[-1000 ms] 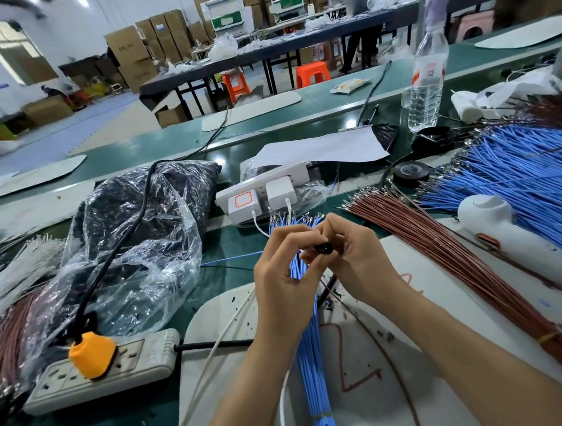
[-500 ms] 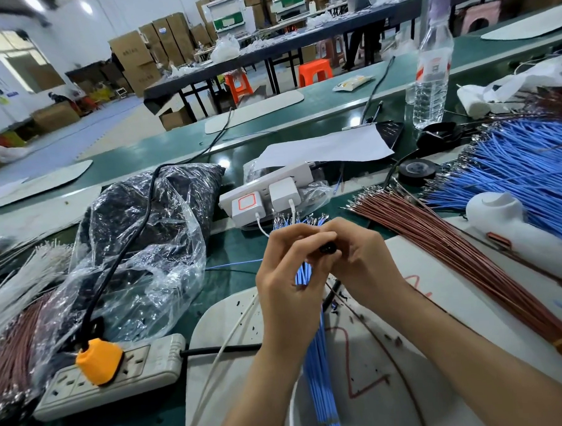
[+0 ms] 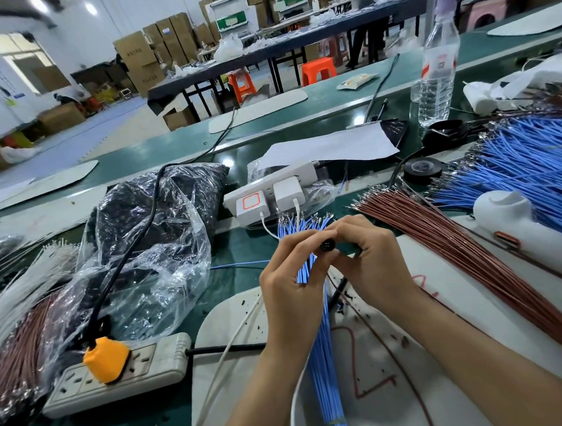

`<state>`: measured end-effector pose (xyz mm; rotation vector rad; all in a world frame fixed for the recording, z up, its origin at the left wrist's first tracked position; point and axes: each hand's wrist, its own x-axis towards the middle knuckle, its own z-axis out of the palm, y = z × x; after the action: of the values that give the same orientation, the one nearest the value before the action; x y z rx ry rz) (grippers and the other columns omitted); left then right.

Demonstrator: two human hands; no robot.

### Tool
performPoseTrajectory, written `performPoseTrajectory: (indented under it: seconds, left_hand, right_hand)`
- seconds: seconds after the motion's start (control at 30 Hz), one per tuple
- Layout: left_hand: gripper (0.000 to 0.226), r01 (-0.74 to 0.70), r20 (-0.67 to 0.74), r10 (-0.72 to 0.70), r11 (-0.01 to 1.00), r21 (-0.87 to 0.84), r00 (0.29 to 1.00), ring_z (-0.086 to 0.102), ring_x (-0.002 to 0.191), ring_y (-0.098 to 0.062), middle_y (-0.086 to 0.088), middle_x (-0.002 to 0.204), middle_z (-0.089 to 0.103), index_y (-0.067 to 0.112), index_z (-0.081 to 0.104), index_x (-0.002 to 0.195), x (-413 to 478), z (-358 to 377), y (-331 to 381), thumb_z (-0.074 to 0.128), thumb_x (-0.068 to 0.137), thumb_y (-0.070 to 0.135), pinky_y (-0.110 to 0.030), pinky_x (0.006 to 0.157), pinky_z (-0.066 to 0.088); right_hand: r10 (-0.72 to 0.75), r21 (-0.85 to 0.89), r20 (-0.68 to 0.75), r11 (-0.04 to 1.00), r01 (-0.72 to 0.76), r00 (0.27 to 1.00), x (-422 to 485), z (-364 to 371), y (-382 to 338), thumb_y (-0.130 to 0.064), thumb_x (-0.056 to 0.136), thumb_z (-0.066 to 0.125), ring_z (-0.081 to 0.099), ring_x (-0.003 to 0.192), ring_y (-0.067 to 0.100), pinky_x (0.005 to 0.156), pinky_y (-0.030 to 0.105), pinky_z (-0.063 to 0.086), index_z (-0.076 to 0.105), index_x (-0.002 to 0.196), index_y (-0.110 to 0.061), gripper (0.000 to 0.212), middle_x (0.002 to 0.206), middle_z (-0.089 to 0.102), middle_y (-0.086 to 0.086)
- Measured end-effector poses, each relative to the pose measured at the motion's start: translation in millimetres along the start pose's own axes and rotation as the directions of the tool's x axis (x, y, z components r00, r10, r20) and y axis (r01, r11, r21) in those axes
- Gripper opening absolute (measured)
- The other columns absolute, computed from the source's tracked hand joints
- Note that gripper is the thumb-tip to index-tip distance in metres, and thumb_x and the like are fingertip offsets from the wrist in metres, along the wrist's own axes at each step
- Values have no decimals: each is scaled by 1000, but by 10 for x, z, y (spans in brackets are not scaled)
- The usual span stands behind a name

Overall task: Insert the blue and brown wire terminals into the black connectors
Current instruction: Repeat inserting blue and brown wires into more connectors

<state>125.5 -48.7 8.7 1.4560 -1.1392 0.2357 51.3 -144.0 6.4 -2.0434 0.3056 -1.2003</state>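
Blue bundle (image 3: 324, 356): one, lying under the wrists.
Left hand (image 3: 292, 286): fingers curled, tips pinching the black connector (image 3: 326, 244).
Right hand (image 3: 372, 266): also curled, gripping the same connector from the other side.
Advice: hold the connector steady and push the terminal in straight; the terminal itself is hidden.
Brown bundle (image 3: 452, 247): one, to the right.
Chargers (image 3: 272, 197): two.
Bottle (image 3: 436, 74): one.

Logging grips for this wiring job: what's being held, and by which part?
A black connector, pinched by its sides between the fingertips of the left hand and right hand.
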Motion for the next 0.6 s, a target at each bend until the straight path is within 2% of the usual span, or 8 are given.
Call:
performPoseTrajectory:
  seconds: [0.17, 0.3, 0.47, 0.6]
  left_hand:
    - [21, 2, 3, -2, 1000, 8, 1000, 63, 92, -6, -5, 96, 67, 4, 73, 99, -5, -2, -9, 69, 79, 0, -15, 83, 46]
    - [20, 28, 5, -28, 1000, -5, 1000, 63, 93, -7, -4, 96, 66, 4, 73, 100, -5, -15, -20, 69, 80, 0, -16, 83, 45]
    - [23, 23, 8, -23, 1000, 7, 1000, 62, 92, -8, -7, 96, 66, 5, 73, 101, -24, -4, -27, 69, 79, -1, -16, 83, 46]
    - [25, 9, 10, -10, 1000, 13, 1000, 62, 90, -8, -7, 95, 66, 4, 74, 101, -32, 5, -29, 71, 77, -3, -16, 82, 46]
  right_hand:
    - [-35, -34, 0, 999, 35, 999, -5, 3, -2, 8, 74, 73, 61, 82, 26, 68, 44, 53, 71, 84, -1, 14, 83, 67, 5]
    - [-125, -115, -6, 986, 124, 992, -4, 9, -15, 4, 75, 70, 62, 78, 28, 65, 38, 54, 72, 85, 1, 11, 82, 68, 8]
    - [-148, -177, -4, 973, 145, 989, -15, 17, 7, 2, 74, 68, 62, 77, 29, 65, 29, 50, 71, 82, 2, 9, 81, 68, 9]
    - [-141, -189, 28, 971, 144, 990, -33, 28, 23, 5, 72, 67, 61, 76, 30, 64, 36, 51, 69, 80, 3, 9, 78, 68, 9]
